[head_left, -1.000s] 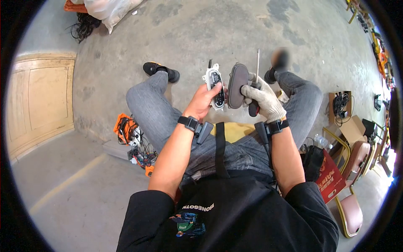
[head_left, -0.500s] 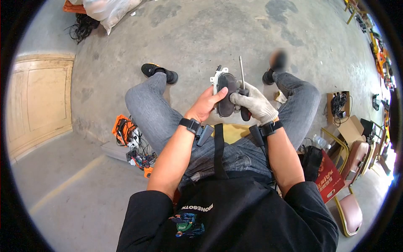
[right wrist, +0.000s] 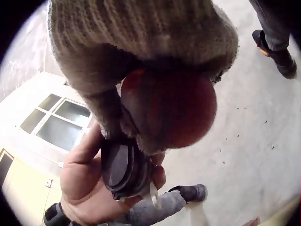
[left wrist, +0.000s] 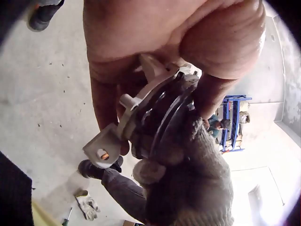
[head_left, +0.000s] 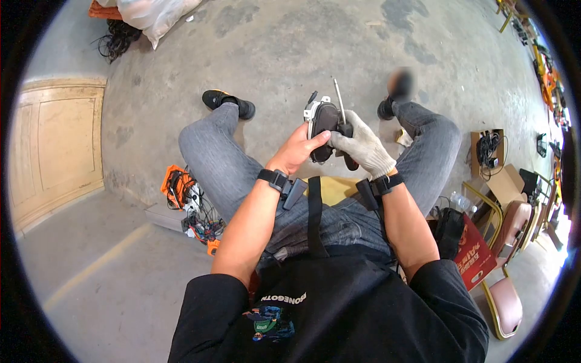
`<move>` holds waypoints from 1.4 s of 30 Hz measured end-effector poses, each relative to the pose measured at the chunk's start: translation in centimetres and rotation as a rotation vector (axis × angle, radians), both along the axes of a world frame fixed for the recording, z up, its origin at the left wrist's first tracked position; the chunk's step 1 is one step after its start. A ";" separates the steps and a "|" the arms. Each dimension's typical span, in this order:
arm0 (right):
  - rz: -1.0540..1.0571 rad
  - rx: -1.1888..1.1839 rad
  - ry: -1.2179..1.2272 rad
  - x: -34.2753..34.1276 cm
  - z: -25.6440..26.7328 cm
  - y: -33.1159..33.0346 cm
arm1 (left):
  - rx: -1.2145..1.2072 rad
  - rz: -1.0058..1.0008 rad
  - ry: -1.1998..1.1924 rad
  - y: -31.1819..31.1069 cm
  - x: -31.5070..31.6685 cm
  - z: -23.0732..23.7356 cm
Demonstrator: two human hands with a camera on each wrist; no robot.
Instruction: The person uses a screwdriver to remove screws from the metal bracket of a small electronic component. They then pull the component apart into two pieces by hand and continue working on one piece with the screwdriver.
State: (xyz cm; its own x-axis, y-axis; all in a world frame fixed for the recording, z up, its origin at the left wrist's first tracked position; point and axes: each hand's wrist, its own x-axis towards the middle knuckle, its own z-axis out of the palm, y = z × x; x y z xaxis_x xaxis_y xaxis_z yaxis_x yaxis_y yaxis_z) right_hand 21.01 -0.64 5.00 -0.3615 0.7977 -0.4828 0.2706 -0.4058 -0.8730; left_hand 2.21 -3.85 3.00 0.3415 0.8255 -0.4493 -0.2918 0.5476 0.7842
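One cover (head_left: 327, 116) now against one panel (head_left: 311, 114) in grip of left hand (head_left: 296, 150), one screwdriver (head_left: 345, 130) in right hand (head_left: 365, 146)

Two hands at it here, my left hand (head_left: 296, 150) and my right hand (head_left: 364, 146), and on them one worn glove (left wrist: 209, 181); there's a loose glove (left wrist: 88, 206) on the floor, so two! I've one screwdriver (head_left: 338, 98) in hand, one dark cover (head_left: 327, 118), one white housing (left wrist: 106, 142). Two wrist straps (head_left: 265, 175), two trouser legs (head_left: 221, 145), two shoes (head_left: 215, 98). Around me: one red box (head_left: 477, 260), one plastic bag (head_left: 158, 15), one blue rack (left wrist: 235, 120), one window (right wrist: 61, 129).
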 end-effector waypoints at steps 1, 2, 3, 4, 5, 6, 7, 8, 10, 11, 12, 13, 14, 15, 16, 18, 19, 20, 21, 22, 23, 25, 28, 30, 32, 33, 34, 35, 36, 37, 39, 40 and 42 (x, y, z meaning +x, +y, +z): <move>-0.001 0.000 0.000 0.0 0.0 -0.1 | 0.000 -0.001 0.000 0.0 0.0 0.0; -0.016 0.029 -0.029 -0.1 -0.1 -0.2 | -0.001 -0.005 0.007 0.0 0.1 -0.2; -0.030 0.057 -0.059 -0.1 -0.2 -0.3 | -0.001 -0.008 0.013 0.0 0.1 -0.3; -0.032 0.056 -0.059 -0.2 -0.2 -0.3 | -0.002 -0.010 0.012 0.0 0.0 -0.5; -0.043 0.084 -0.066 -0.2 -0.3 -0.3 | -0.003 -0.005 0.011 0.0 0.0 -0.7; -0.053 0.112 -0.073 -0.2 -0.3 -0.3 | -0.004 0.000 0.010 0.0 0.0 -0.6; -0.054 0.111 -0.074 -0.2 -0.2 -0.3 | -0.005 -0.001 0.009 0.0 0.0 -0.5; -0.039 0.087 -0.100 -0.2 0.0 -0.2 | -0.013 -0.004 0.004 0.0 0.0 -0.4; -0.024 0.065 -0.125 -0.2 0.3 -0.1 | -0.020 -0.006 0.000 0.0 0.0 -0.3; -0.020 0.084 -0.125 -0.2 0.4 -0.1 | -0.022 -0.003 0.009 0.0 0.0 -0.3; -0.017 0.102 -0.124 -0.2 0.4 -0.2 | -0.025 0.001 0.018 0.0 0.1 -0.3; -0.017 0.102 -0.124 -0.2 0.4 -0.2 | -0.024 0.002 0.018 0.0 0.1 -0.2; -0.009 0.114 -0.140 -0.2 0.3 -0.2 | -0.023 0.004 0.023 0.0 0.1 -0.2; -0.002 0.126 -0.156 -0.2 0.1 -0.2 | -0.021 0.006 0.028 0.0 0.1 -0.1; -0.001 0.126 -0.156 -0.1 -0.3 -0.2 | -0.021 0.007 0.028 0.0 0.1 -0.4; -0.011 0.214 -0.172 -0.2 -1.0 -0.3 | -0.026 0.021 0.033 -0.1 0.1 -1.0; -0.009 0.214 -0.172 -0.2 -1.0 -0.3 | -0.026 0.022 0.033 -0.1 0.1 -1.1; -0.015 0.178 -0.161 -0.2 -0.9 -0.3 | -0.024 0.020 0.041 -0.1 0.1 -1.2; -0.022 0.141 -0.151 -0.2 -0.7 -0.3 | -0.022 0.017 0.049 -0.1 0.1 -1.2; -0.021 0.141 -0.151 -0.3 -0.3 -0.3 | -0.022 0.018 0.048 0.0 0.0 -1.2; -0.066 0.087 -0.092 -0.5 0.1 -0.2 | -0.034 0.003 0.025 0.0 0.0 -1.2; -0.110 0.033 -0.034 -0.4 0.4 -0.1 | -0.046 -0.010 0.001 0.0 0.0 -1.3; -0.170 -0.071 0.067 -0.2 0.1 0.1 | -0.009 -0.006 -0.001 0.0 0.1 -1.1; -0.189 -0.094 0.101 -0.2 0.0 0.1 | -0.034 -0.052 -0.027 0.1 0.0 -0.9; -0.187 -0.102 0.103 -0.2 -0.1 0.1 | -0.016 -0.047 -0.020 0.0 0.1 -1.1; -0.185 -0.109 0.107 -0.2 -0.2 0.1 | 0.003 -0.041 -0.011 0.0 0.2 -1.2; -0.185 -0.109 0.107 -0.2 -0.2 0.1 | 0.003 -0.041 -0.012 0.0 0.2 -1.3; -0.194 -0.107 0.124 -0.3 -0.3 0.1 | -0.002 -0.046 -0.022 0.0 0.2 -1.3; -0.203 -0.106 0.140 -0.3 -0.4 0.0 | -0.007 -0.051 -0.033 0.0 0.2 -1.2; -0.203 -0.106 0.140 -0.2 -0.6 0.0 | -0.007 -0.050 -0.033 0.0 0.3 -1.1; -0.170 -0.069 0.083 0.0 -0.9 0.1 | -0.010 -0.046 -0.031 0.0 0.4 -0.7; -0.171 -0.069 0.083 0.0 -0.9 0.1 | -0.009 -0.046 -0.031 0.0 0.4 -0.6; -0.144 -0.049 0.037 0.1 -0.9 0.1 | -0.049 -0.082 -0.037 0.0 0.3 -0.4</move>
